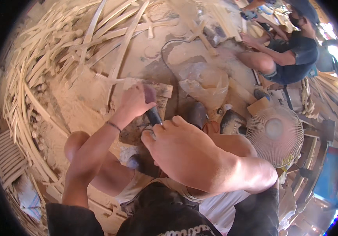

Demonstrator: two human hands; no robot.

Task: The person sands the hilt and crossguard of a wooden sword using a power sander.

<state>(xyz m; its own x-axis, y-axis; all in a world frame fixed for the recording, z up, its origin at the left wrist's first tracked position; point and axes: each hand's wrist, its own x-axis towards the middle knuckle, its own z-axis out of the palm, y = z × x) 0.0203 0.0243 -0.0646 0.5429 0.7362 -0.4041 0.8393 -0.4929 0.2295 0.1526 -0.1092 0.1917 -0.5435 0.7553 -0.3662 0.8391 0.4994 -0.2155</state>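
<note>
Between my hands is a dark hand-held tool (153, 116) with a black cylindrical body and a purplish wider end; its exact kind is not clear. My left hand (135, 98) is closed at the purplish end, its thumb lying along the side. Around the lower end, my right hand (177, 141) is closed, its back hiding most of what its fingers grip. Just beneath the tool, a flat wooden block (164, 91) rests on the dusty floor between my bent legs.
Long curved wooden strips (23, 90) pile up at left. A dark cable (163, 55) snakes over the floor near a clear plastic bag (206, 82). A round fan (275, 133) stands by my right knee. Another person (298, 55) sits at the far right, working.
</note>
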